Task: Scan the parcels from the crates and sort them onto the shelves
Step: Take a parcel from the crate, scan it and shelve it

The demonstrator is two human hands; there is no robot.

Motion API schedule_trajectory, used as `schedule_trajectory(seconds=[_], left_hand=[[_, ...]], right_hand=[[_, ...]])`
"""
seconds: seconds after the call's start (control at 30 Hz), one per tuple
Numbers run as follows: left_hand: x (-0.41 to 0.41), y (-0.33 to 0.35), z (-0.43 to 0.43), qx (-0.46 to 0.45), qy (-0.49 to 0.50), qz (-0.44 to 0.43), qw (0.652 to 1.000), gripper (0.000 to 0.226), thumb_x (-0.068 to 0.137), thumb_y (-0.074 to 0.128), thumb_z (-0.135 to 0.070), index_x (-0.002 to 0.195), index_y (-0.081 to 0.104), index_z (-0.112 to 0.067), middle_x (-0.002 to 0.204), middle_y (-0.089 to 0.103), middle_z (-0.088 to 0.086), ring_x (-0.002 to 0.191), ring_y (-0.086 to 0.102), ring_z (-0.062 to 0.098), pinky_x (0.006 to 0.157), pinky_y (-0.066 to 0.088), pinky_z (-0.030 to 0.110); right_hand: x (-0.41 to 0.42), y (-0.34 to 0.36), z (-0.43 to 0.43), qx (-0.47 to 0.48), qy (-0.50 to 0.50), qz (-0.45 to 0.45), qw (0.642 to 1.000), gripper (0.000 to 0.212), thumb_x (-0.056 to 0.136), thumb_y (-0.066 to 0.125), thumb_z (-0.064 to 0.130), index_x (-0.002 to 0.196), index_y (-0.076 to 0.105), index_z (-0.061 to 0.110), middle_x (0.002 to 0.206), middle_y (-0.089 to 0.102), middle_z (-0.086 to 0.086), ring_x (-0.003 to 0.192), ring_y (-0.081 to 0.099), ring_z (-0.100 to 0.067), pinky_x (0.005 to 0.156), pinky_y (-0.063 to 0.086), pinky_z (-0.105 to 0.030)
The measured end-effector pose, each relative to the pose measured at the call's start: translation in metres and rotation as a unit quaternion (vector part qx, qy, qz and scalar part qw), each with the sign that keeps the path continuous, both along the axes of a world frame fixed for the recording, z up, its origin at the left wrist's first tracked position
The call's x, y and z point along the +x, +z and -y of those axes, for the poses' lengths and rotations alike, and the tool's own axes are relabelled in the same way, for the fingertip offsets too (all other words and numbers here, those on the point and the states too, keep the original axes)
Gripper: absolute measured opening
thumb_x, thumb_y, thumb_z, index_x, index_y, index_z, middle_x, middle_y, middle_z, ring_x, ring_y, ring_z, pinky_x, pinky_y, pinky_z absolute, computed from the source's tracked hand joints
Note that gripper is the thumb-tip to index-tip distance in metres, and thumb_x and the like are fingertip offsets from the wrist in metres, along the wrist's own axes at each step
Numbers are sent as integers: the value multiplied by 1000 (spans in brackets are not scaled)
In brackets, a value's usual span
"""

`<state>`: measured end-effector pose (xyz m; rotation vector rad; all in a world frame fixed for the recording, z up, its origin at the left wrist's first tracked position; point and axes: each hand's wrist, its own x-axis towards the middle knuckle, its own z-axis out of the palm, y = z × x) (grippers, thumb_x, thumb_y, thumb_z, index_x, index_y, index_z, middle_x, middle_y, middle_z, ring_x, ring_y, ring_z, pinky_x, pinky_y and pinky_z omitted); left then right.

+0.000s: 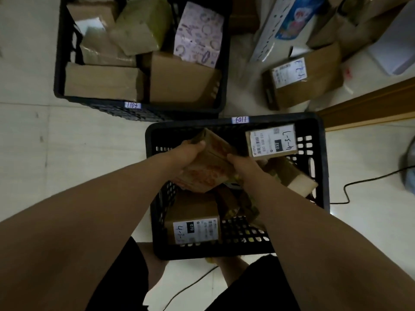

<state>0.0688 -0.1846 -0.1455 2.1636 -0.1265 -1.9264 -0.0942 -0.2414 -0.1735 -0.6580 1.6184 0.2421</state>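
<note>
Left hand (190,154) and right hand (241,166) grip the orange-printed parcel (211,169), fingers curled round its ends. Lift it clear of the near black crate (190,126) and turn it until the label shows.

The picture is dim and a little soft everywhere. The pale floor (67,142) gives back weak light, with one small glare spot at the lower right. The wide lens bends the edges. The boxes (303,79) at the top right are blurred and smeared.

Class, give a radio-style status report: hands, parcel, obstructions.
Left hand, right hand both grip the brown cardboard parcel with orange print. Parcel above the near black plastic crate. Nothing lying on it.
</note>
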Motion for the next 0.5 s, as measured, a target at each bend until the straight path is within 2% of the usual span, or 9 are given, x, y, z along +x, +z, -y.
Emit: schedule_trajectory(seconds=[0.07,0.13,0.17,0.23,0.27,0.33,0.43,0.5], left_hand=[[-4,-2,-5,2,45,-27,999,63,101,44,-59,155,30,-30,148,51,8,125,55,31,106,46,47],[-7,14,-13,8,86,-22,996,63,100,46,-60,155,30,-33,144,54,10,123,56,35,94,52,45],[-7,26,-17,17,111,-24,993,64,99,46,-63,154,31,-34,142,55,10,120,57,34,90,53,43],[-6,59,-24,35,144,-34,988,70,92,46,-73,150,38,-35,143,54,9,123,54,35,99,48,50],[-4,78,-27,44,155,-38,986,73,89,45,-78,146,44,-32,142,54,9,127,52,36,106,43,55],[0,115,-30,55,194,-55,978,74,87,43,-82,131,56,-24,134,57,12,128,50,38,108,38,58],[3,185,-31,50,273,-95,956,77,84,43,-84,118,65,-18,123,65,15,116,58,37,104,43,56],[2,237,-32,28,310,-134,941,85,78,48,-88,118,68,-15,119,69,18,112,63,39,103,47,57]], right_hand=[[2,5,-6,10,-66,12,998,49,95,65,37,138,52,17,126,60,-12,105,62,-31,92,55,-44],[0,26,-11,31,-86,-1,996,41,93,67,43,125,53,21,118,58,-6,106,59,-29,88,55,-44],[-2,39,-13,49,-86,-7,995,47,90,68,48,125,52,21,120,57,-6,110,57,-30,83,53,-43],[-4,70,-15,76,-95,-9,993,64,83,70,60,133,51,24,130,55,-7,116,54,-32,77,52,-43],[-5,89,-14,79,-103,3,992,66,81,69,65,132,53,26,130,55,-8,117,54,-32,80,52,-45],[-3,133,-10,73,-119,34,990,63,80,66,72,124,55,28,127,59,-7,117,55,-33,93,50,-52],[3,209,-2,62,-119,57,989,82,63,68,83,125,59,30,122,67,-7,109,63,-34,94,50,-55],[6,260,4,38,-110,58,992,86,59,70,84,123,62,28,115,72,-7,101,69,-34,85,55,-52]])
